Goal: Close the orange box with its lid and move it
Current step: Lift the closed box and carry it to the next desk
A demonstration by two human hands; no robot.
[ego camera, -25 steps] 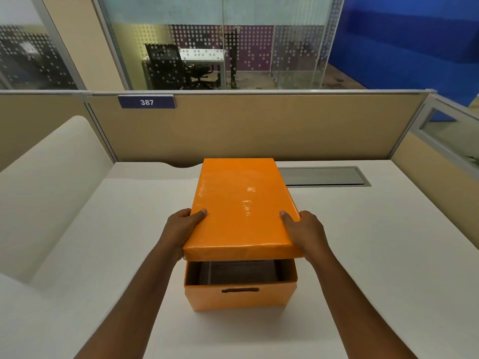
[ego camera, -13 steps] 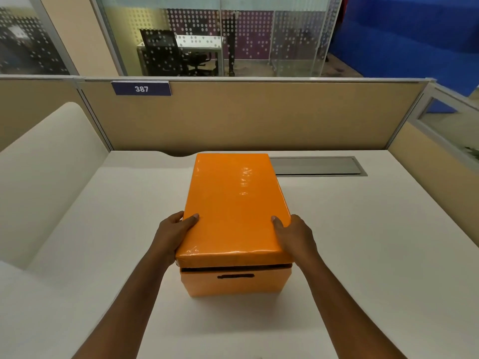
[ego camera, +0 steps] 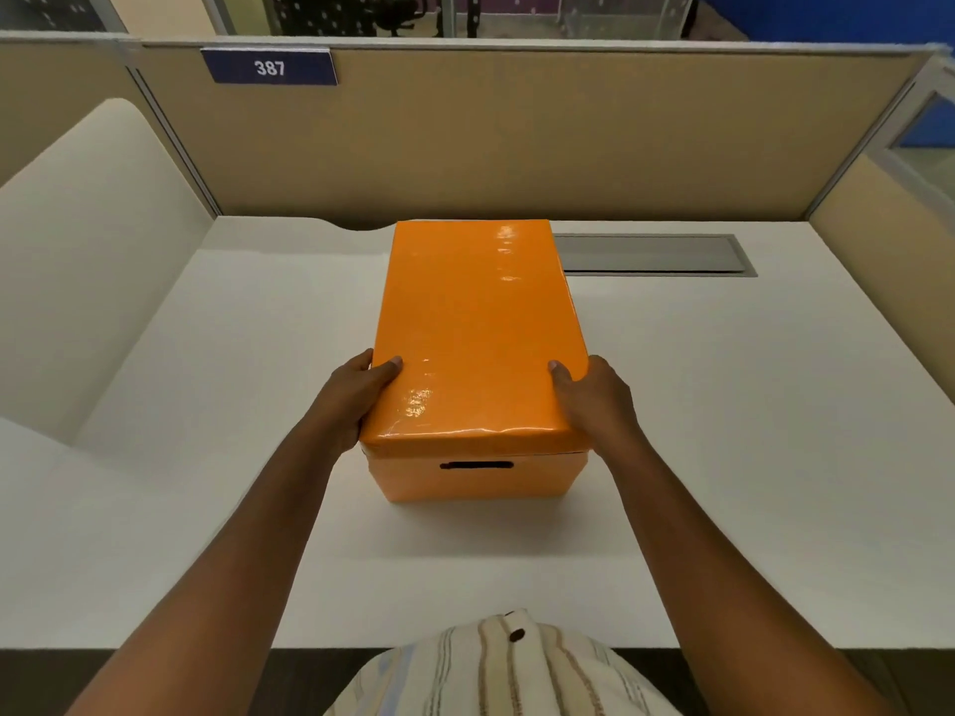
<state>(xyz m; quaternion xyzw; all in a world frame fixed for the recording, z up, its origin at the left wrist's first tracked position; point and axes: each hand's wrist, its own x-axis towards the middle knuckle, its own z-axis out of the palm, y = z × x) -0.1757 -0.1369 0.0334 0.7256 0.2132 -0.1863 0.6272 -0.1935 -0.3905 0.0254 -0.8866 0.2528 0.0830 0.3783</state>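
The orange box (ego camera: 475, 475) stands in the middle of the white desk, its near face showing a dark handle slot. A glossy orange lid (ego camera: 473, 328) lies flat on top of it and covers the opening. My left hand (ego camera: 356, 390) grips the lid's near left edge, thumb on top. On the near right edge sits my right hand (ego camera: 594, 395), holding the lid the same way. The box's inside is hidden.
The white desk (ego camera: 723, 431) is bounded by tan partition walls at the back and right and a cream panel (ego camera: 88, 261) at the left. A grey cable hatch (ego camera: 651, 254) lies behind the box to the right. My striped shirt shows at the bottom edge.
The lid, held raised and tilted over the open box a second ago, has come down onto it; the gap at the front has closed. Both hands kept their hold on it.
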